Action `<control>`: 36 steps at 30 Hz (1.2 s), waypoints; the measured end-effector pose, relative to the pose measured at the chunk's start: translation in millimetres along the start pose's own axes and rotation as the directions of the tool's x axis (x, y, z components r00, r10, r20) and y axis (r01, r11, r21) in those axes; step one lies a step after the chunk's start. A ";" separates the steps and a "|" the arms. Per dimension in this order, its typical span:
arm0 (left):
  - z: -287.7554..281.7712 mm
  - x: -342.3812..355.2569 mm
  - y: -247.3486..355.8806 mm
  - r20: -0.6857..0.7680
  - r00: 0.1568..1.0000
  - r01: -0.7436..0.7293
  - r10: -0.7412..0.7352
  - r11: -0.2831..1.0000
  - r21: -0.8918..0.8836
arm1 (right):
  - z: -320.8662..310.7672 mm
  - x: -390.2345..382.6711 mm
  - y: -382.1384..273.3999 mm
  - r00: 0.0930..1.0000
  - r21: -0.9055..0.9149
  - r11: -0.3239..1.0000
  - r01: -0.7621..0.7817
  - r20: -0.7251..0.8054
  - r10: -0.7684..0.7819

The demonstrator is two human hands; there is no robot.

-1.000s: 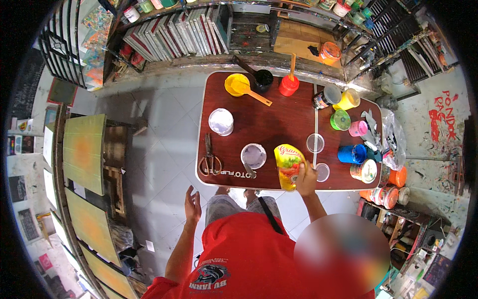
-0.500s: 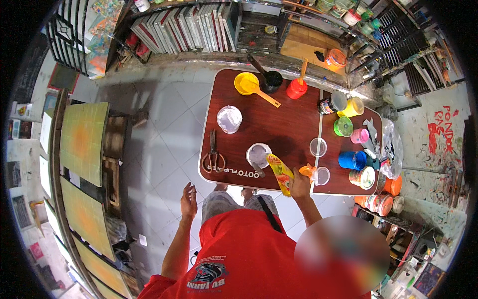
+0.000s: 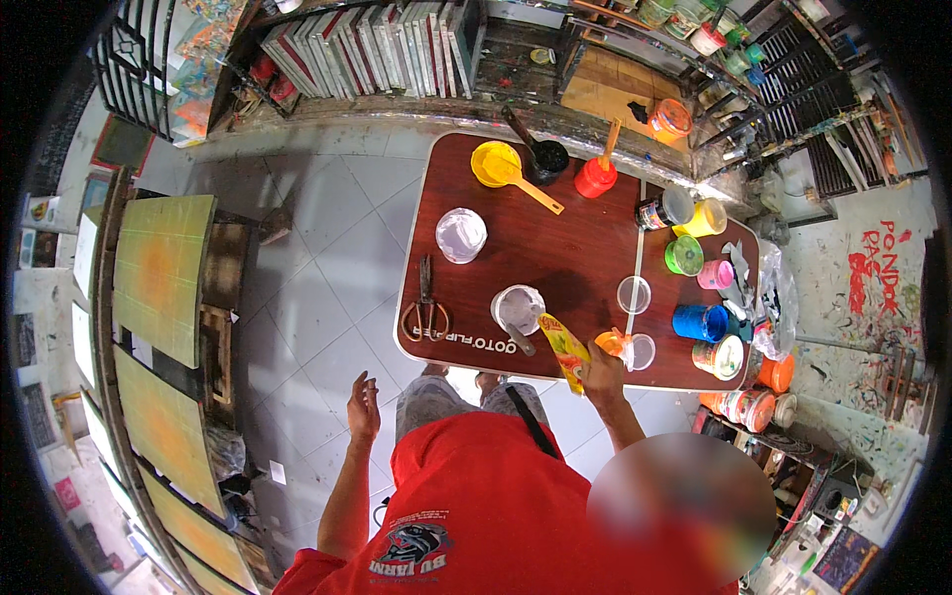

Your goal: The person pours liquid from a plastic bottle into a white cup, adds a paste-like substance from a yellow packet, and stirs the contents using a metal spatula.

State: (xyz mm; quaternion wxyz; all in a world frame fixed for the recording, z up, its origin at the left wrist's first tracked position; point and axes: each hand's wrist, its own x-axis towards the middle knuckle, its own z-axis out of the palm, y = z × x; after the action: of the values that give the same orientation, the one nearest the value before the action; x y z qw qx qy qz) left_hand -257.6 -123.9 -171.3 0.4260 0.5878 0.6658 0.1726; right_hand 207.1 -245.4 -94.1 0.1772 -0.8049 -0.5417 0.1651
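My right hand [image 3: 603, 369] grips a yellow printed pouch [image 3: 563, 349], tilted with its top end at the right edge of a tub of pale paste [image 3: 526, 300]. A grey spatula [image 3: 519, 337] rests in that tub. An orange object [image 3: 612, 343], too small to name, is beside my right hand and a small clear cup [image 3: 640, 352]. My left hand [image 3: 363, 407] hangs open off the table's near-left side, below metal scissors [image 3: 425, 312]. Another white tub [image 3: 461, 235] sits farther back on the brown table [image 3: 560, 248].
Paint pots line the table's back and right, including yellow [image 3: 494, 159], red [image 3: 595, 180] and blue [image 3: 699, 321]. Racked boards [image 3: 159, 297] stand at the left. Shelving with frames [image 3: 357, 55] is behind the table. More tubs [image 3: 754, 409] sit at the lower right.
My right hand has turned the pouch edge-on and tipped it leftward to the tub, uncovering the orange object. My left hand has moved slightly left. The view has shifted a little.
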 end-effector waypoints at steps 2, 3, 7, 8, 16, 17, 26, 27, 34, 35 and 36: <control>-2.1 2.2 -3.8 0.003 1.000 0.025 -0.025 1.000 0.007 | -3.4 0.2 -3.3 1.000 0.002 1.000 -0.004 0.017 0.004; -2.6 2.3 -5.6 0.001 1.000 0.024 -0.024 1.000 0.009 | -7.8 0.6 -7.8 1.000 0.015 1.000 0.002 0.013 -0.003; -4.4 4.3 -13.0 -0.004 1.000 0.030 -0.030 0.999 0.022 | -12.4 -2.2 -8.7 0.999 0.027 0.999 -0.018 0.049 0.017; -4.7 4.7 -13.8 0.001 0.999 0.037 -0.037 0.999 0.029 | -10.4 -4.1 -5.7 1.000 0.011 1.000 0.012 0.012 -0.012; -2.0 -5.5 -30.3 0.048 0.995 0.086 -0.089 0.994 0.061 | -3.3 -6.8 2.1 0.991 -0.027 0.991 0.128 0.034 -0.127; -1.3 -5.9 -31.4 0.052 0.994 0.097 -0.100 0.994 0.058 | -5.5 -5.6 -2.3 0.992 -0.041 0.992 0.120 0.036 -0.118; -1.9 -8.4 -46.2 0.040 0.994 0.104 -0.105 0.994 0.039 | -19.3 -2.2 -15.0 0.972 -0.076 0.971 0.226 -0.053 -0.230; -1.8 -7.9 -48.4 0.040 0.993 0.109 -0.110 0.993 0.040 | -18.1 -3.1 -11.4 0.973 -0.103 0.969 0.226 -0.019 -0.229; -1.5 -9.1 -56.9 0.035 0.989 0.144 -0.146 0.988 0.050 | -27.8 3.7 -30.2 0.987 0.047 0.986 0.158 -0.040 -0.156; -1.2 -9.2 -59.0 0.037 0.987 0.154 -0.156 0.987 0.049 | -25.8 1.6 -26.6 0.987 0.029 0.987 0.157 -0.041 -0.156; -1.6 -9.5 -61.2 0.036 0.989 0.145 -0.147 0.989 0.041 | -22.3 -1.6 -21.2 0.987 0.010 0.988 0.157 -0.042 -0.156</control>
State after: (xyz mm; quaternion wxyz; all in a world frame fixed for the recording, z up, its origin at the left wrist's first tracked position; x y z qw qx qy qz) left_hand -298.3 -147.5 -211.6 0.4390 0.5489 0.7017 0.1165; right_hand 199.5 -241.8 -64.5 0.2062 -0.7620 -0.5983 0.1376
